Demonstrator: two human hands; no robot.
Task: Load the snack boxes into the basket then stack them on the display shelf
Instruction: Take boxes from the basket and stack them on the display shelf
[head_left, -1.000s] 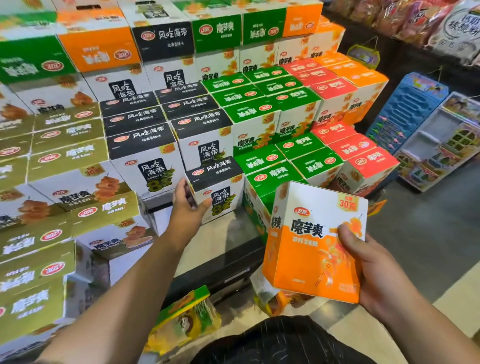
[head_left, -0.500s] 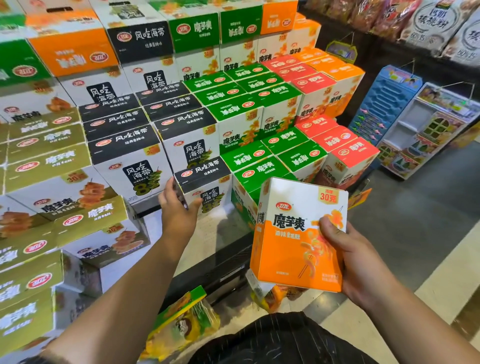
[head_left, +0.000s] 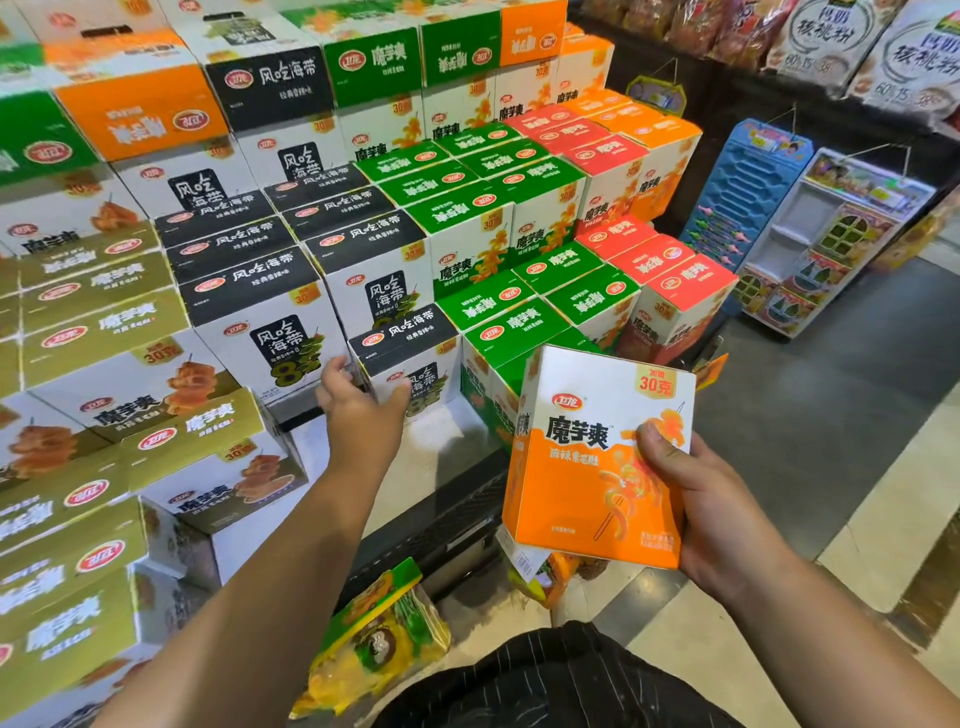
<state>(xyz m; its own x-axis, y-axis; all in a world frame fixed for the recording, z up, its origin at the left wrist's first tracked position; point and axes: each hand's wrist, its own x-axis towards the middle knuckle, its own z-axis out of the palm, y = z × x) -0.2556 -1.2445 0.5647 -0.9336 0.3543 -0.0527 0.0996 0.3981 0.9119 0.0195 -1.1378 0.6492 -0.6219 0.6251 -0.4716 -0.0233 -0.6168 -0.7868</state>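
Stacking boxes on the display shelf (head_left: 434, 467), 1 per hand.
The left hand (head_left: 358, 410) clasps the left corner of the black-topped box (head_left: 415, 343) on the lowest tier; the right hand (head_left: 711, 509) grips the orange box (head_left: 587, 467) upright, near the green stack (head_left: 498, 332). Next, likely: square the black-topped box, then seat the orange box.

A shop is shown, most likely a grocery or snack store. Printed snack boxes (head_left: 467, 228) of one brand are stacked in stepped tiers, grouped by colour, on a display shelf (head_left: 447, 462). Carded toys (head_left: 748, 197) are hung just beside them, and bagged foods (head_left: 831, 41) are ranged on the dark shelving (head_left: 737, 88) above. A grey and cream aisle floor (head_left: 841, 415) is seen running past the display.
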